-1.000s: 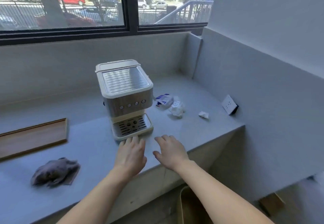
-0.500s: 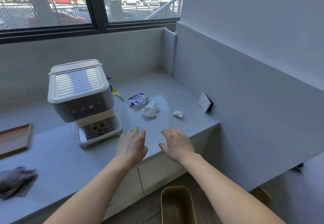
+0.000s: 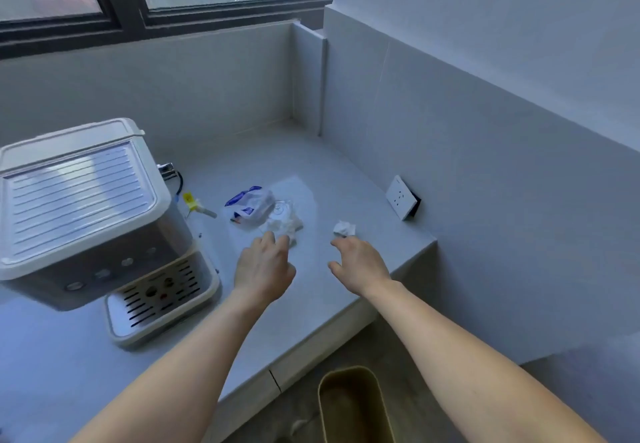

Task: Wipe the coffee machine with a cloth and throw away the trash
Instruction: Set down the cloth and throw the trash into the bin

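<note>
1. Both hands have moved forward across the countertop (image 3: 346,172) since the earlier frame, from near its front edge up to the trash, and the cloth that lay at the far left is now out of view.
2. Nearest the left hand (image 3: 264,267) is the crumpled white wrapper (image 3: 282,222); the fingertips (image 3: 277,240) reach its near edge, loosely curled, and whether they actually touch it I cannot tell.
3. Just beyond that wrapper, touching it, lies a white and blue plastic packet (image 3: 250,204).
4. Just ahead of the right hand (image 3: 360,266) sits a small wad of white paper (image 3: 344,228); the fingers are spread and bent, palm down, grasping nothing, with the fingertips close to the wad but apart from it.
5. Neither hand holds anything.
6. Left of the left hand stands the coffee machine (image 3: 86,214), cream and silver, with a ribbed top plate and its drip tray (image 3: 159,302) facing the front edge.
7. Between the machine and the packet, a small yellow-tagged piece (image 3: 194,201) lies beside the machine's side.
8. Right of the right hand, a white wall socket (image 3: 401,197) sits on the grey wall panel.
9. Below both forearms, on the floor in front of the counter, an open tan trash bin (image 3: 353,404) stands upright.
</note>
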Demonstrator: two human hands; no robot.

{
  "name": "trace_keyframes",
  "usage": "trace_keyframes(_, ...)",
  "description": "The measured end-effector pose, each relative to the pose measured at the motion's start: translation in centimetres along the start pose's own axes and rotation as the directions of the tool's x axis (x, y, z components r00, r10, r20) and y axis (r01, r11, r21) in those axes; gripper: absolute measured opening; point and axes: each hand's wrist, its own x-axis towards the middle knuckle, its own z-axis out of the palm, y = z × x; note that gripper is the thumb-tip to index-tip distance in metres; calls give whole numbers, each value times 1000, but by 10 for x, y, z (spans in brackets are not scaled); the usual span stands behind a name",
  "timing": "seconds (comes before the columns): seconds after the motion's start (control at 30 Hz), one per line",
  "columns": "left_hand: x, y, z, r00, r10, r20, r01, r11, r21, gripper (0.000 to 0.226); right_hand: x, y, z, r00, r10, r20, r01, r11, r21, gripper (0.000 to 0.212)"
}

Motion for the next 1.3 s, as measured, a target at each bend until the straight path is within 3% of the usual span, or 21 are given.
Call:
trace_keyframes(0.3, 61, -7, 16, 999, 17, 42, -15, 999, -35, 55, 63, 19, 0, 997, 77, -25, -78, 996, -45, 40)
trace_keyframes(0.47, 89, -4, 34, 989, -9, 149, 15, 999, -39, 66, 88, 35, 6, 992, 96, 76, -85, 986, -141, 49)
trace_keyframes(0.57, 97, -8, 46, 966, -19, 259, 22, 1000, -11, 63, 94, 40, 14, 982, 86, 165, -58, 985, -165, 51)
trace_keyframes(0.67, 96, -7, 57, 973, -16, 232, 12, 1000, 19, 52, 95, 48, 19, 978, 64, 200, -27, 983, -183, 57)
trace_keyframes(0.87, 86, 4, 65, 990, 27, 142, -23, 999, -32, 15, 91, 57, 24, 996, -28, 81, 47, 969, -242, 16)
trace_keyframes(1.13, 67, 11, 67, 992, 64, 107, -53, 993, -105, 16, 77, 57, 24, 998, -3, 55, 8, 995, -100, 18)
trace_keyframes(1.23, 65, 9, 66, 996, 20, 83, -9, 991, -130, 26, 69, 58, 22, 1000, -24, 14, 25, 998, -58, 19)
trace_keyframes(1.3, 64, 9, 62, 994, -60, 90, 82, 963, -257, 33, 62, 60, 22, 998, -60, -33, 60, 998, -15, 18)
